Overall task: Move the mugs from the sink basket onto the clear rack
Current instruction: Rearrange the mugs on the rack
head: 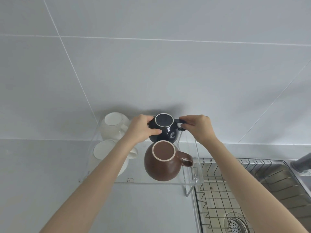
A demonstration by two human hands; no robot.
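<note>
Both hands on the navy mug (164, 127), upside down at the back right of the clear rack (190, 179). Left hand (140, 129) grip is wrapped round the mug's body, thumb on the near side, fingers curled over the far side, closed on it. Right hand (197, 127) grip pinches the handle between thumb and fingertips, also closed on the mug. Whether the rim is fully seated on the rack can't be told.

Handling, judged: glazed ceramic, rigid, moderately heavy, glossy so likely slick if wet, chips on a knock. Best holds are the handle loop or a full wrap on the belly, as here. Set it down gently; the brown mug (162, 161) sits just in front, close to touching.

Outward: brown mug inverted at front right, handle pointing right. Two white mugs on the left side of the rack, back one (113, 126) inverted, front one (105, 152) partly hidden by the left forearm. Rack stands on the grey surface (42, 165) against the tiled wall. Sink basket (252, 187) to the right shows no mugs in the visible part, so this looks like the final placement.
</note>
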